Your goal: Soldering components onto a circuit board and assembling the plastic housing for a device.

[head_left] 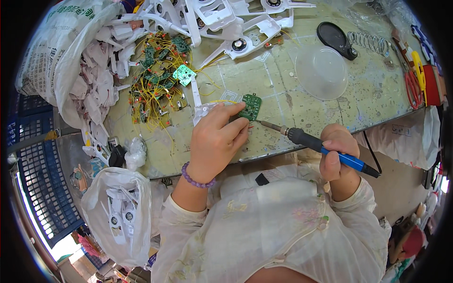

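Circuit board (252,108) is held by left fingers (228,112); right fingers (331,162) grip soldering iron (306,139).

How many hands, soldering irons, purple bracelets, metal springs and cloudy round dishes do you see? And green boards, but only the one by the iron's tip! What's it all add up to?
Hands: 2 (left hand, right hand)
Soldering iron: 1
Green board by the tip: 1
Purple bracelet: 1
Metal spring: 1
Cloudy round dish: 1
Total: 7
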### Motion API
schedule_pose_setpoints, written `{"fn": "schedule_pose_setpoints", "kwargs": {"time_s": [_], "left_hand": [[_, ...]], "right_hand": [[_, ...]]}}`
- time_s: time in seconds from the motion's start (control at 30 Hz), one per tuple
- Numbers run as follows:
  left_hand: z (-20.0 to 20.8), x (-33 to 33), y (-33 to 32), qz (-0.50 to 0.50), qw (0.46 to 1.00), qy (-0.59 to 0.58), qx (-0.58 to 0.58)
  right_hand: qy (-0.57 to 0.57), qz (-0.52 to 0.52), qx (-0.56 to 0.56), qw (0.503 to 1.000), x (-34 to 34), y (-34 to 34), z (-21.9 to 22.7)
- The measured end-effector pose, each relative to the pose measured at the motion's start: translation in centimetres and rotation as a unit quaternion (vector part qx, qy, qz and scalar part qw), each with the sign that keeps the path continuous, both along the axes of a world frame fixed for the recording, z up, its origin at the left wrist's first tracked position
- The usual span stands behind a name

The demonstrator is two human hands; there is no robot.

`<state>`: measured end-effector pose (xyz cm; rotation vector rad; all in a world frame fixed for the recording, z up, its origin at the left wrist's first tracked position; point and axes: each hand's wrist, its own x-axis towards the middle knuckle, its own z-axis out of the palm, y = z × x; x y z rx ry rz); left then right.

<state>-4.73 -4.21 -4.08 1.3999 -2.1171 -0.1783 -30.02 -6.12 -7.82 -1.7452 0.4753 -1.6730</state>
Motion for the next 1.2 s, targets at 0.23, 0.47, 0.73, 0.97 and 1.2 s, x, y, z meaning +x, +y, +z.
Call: {"fn": "schedule_pose_setpoints", "kwargs": {"time_s": [0.23, 0.47, 0.73, 0.97, 1.2], "left_hand": [[0.33, -0.13, 0.3, 0.012, 0.999, 0.013, 0.026], [0.0, 0.14, 0.16, -0.009, 1.0, 0.001, 0.002], [0.27, -0.23, 0.2, 0.009, 1.0, 0.011, 0.016], [0.22, -0.31, 0.11, 0.005, 1.0, 0.02, 0.014], [-0.04, -0.58, 0.09, 0.026, 1.0, 0.015, 0.002]], "right_hand": [[0.015, -0.001, -0.002, 1.0, 0.06, 0.02, 0.08], [0.018, -0.003, -0.005, 1.0, 0.12, 0.1, 0.08], [0.031, 0.005, -0.005, 0.999, -0.11, 0.1, 0.01], [0.03, 0.016, -0.022, 0.999, -0.15, 0.04, -0.03], [0.047, 0.016, -0.027, 0.998, 0.16, -0.16, 0.21]]}}
